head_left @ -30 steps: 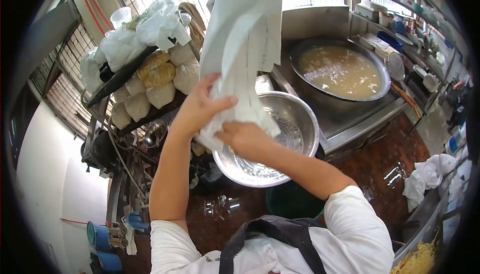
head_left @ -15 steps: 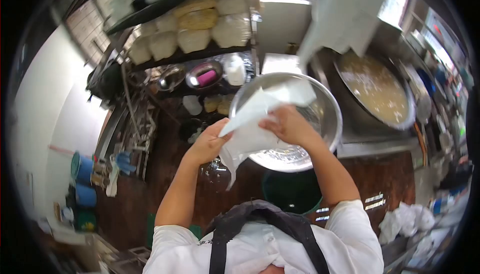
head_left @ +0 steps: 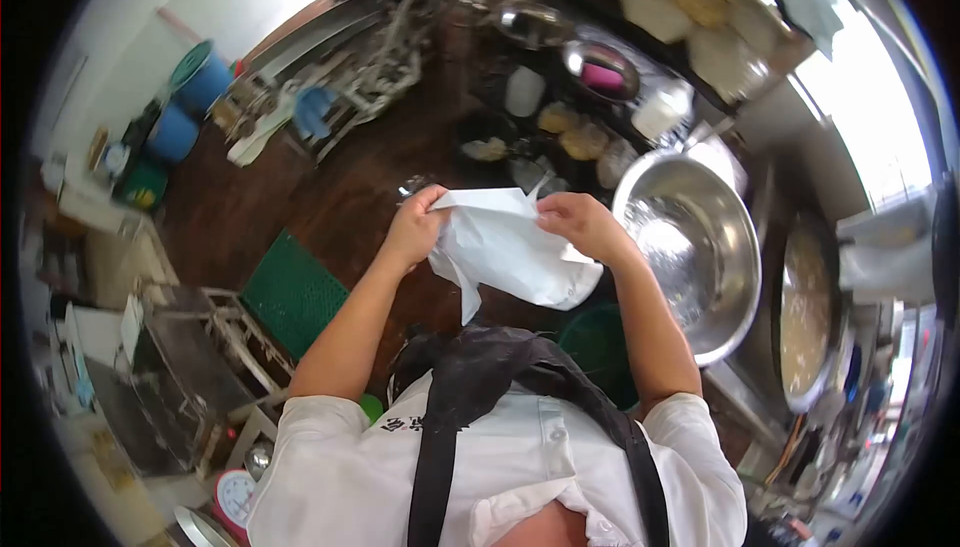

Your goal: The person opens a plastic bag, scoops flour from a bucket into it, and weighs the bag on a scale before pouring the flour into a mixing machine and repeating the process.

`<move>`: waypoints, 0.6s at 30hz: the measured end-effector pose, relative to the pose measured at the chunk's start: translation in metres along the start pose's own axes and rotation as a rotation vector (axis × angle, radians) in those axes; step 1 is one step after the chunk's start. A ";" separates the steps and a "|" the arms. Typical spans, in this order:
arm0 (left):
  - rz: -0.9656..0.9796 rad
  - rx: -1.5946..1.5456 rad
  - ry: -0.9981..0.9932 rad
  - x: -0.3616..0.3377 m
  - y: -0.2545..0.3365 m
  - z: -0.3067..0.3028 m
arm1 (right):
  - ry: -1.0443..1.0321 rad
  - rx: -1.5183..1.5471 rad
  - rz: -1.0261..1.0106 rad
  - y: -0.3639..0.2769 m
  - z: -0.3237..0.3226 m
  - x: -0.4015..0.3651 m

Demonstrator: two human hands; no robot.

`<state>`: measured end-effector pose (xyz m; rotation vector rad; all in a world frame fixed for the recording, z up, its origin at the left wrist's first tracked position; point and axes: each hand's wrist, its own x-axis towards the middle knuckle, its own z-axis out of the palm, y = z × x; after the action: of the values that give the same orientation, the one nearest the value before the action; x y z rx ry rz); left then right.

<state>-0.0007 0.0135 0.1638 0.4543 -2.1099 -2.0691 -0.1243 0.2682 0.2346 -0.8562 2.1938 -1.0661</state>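
Observation:
A thin white plastic bag [head_left: 505, 247] hangs between my two hands, its top edge stretched and its lower part crumpled. My left hand [head_left: 413, 230] pinches the upper left corner. At the upper right edge, my right hand [head_left: 583, 224] grips the bag with the fingers bent. Just right of that hand stands a large shiny metal basin [head_left: 738, 277], whose inside shows bright reflections. Part of a dark green tub [head_left: 603, 347] shows below the bag, near my right forearm.
Right of the basin is a big pot of cloudy liquid [head_left: 805, 307]. Shelves with bagged goods [head_left: 655, 7] stand at the upper right. A green mat [head_left: 292, 292] lies on the brown floor at left, near metal racks [head_left: 370, 77]. Blue bins [head_left: 200, 77] stand at the far left.
My view has turned left, so the basin and pot now appear further right. The bag has moved from over the basin to beside it, held in both hands.

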 end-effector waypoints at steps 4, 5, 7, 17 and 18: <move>0.119 0.345 0.183 -0.020 -0.024 -0.107 | 0.039 -0.060 -0.061 -0.023 0.071 0.084; -0.012 0.359 0.227 -0.030 -0.020 -0.127 | -0.039 -0.125 -0.006 -0.015 0.086 0.104; 0.066 0.413 0.298 -0.043 -0.033 -0.168 | -0.122 -0.143 0.165 -0.039 0.126 0.131; -0.128 0.309 0.453 -0.037 -0.054 -0.316 | -0.435 -0.094 -0.037 -0.110 0.227 0.280; -0.176 0.311 0.479 -0.033 -0.057 -0.332 | -0.468 -0.121 -0.072 -0.129 0.232 0.299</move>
<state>0.1411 -0.2909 0.1229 1.0889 -2.1397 -1.4964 -0.1163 -0.1243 0.1584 -1.1171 1.8542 -0.6811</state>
